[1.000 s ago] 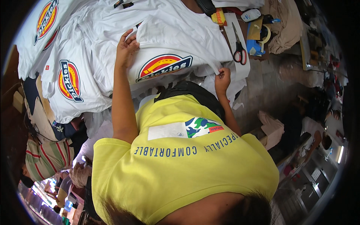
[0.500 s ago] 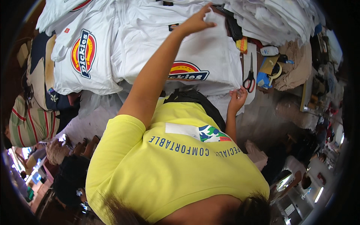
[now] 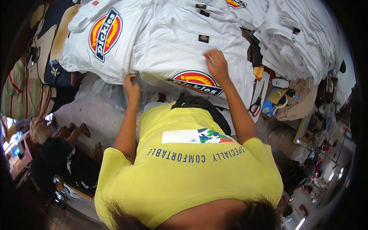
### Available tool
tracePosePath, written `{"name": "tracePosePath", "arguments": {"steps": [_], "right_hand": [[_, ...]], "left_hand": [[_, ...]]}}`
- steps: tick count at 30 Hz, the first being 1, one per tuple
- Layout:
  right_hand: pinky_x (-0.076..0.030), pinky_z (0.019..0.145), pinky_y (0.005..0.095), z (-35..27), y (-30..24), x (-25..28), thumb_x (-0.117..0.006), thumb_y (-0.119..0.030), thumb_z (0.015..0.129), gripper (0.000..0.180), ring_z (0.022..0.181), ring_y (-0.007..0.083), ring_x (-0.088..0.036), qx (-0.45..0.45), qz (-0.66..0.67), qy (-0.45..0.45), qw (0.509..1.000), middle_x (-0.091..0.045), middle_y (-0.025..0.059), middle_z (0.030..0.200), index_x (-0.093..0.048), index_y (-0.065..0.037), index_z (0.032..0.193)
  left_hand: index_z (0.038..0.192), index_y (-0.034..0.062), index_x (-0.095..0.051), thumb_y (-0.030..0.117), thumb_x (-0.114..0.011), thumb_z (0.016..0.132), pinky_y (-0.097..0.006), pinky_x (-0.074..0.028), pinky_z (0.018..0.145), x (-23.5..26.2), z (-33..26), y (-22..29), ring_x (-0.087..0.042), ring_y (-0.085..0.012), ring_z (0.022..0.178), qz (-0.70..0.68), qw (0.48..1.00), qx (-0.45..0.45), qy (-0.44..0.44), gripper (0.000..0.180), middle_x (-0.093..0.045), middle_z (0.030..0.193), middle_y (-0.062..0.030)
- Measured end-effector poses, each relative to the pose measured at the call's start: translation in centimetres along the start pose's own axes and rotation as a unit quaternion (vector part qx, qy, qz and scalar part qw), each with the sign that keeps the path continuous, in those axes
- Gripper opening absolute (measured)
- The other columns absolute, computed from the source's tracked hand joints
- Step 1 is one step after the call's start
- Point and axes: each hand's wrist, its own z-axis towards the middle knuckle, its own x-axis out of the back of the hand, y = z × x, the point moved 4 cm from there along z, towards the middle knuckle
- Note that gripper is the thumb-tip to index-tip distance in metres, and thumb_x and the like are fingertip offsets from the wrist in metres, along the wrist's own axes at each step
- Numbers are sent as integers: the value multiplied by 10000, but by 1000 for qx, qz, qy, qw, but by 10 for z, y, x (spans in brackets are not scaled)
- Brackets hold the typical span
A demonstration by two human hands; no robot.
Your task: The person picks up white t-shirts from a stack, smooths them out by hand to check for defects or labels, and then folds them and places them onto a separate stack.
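Note:
A white T-shirt (image 3: 165, 53) with a red, yellow and dark blue chest print lies spread on the table before me. My left hand (image 3: 132, 87) is at its near left corner, fingers pinched on the hem. Over the shirt's middle, above the print, my right hand (image 3: 217, 68) is slightly blurred, its thumb and fingers apart and holding nothing. I cannot tell whether it touches the cloth. Another printed white T-shirt (image 3: 132, 28) lies alongside on the left.
Black-handled scissors (image 3: 256, 106) lie by the shirt's right edge. Beyond them are a tape roll (image 3: 282, 102), a white bottle (image 3: 280, 82) and brown cloth (image 3: 303, 105). A white garment pile (image 3: 303, 42) stands at the far right. Other people are around at left and right.
My left hand has come back from the far right to the near left hem. My right hand has left the near right corner and moved inward over the shirt. The view has shifted.

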Motion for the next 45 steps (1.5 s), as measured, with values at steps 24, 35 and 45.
{"name": "tracePosePath", "arguments": {"steps": [24,35,45], "right_hand": [[-420,634,224,112,75,-17,-570,44,706,207,664,113,-540,-82,49,112,989,-640,42,811,-676,-46,860],[-439,814,226,22,126,-5,-461,109,734,305,875,136,-580,-262,320,122,902,-603,64,941,-585,29,1000],[-416,823,256,11,79,5,-576,28,670,434,930,140,-487,-128,87,-18,988,-514,47,1037,-557,-81,1089]], "left_hand": [[922,48,-605,45,-630,673,-346,-460,644,25,-51,91,-562,-261,776,13,955,-294,31,250,-556,819,-98],[971,84,-591,75,-545,703,-309,-427,666,-27,-84,101,-512,-209,757,117,884,-410,-190,272,-490,798,-56],[994,94,-639,3,-591,670,-320,-429,629,-24,-94,101,-502,-224,706,88,907,-378,-161,340,-491,758,-71]]}}
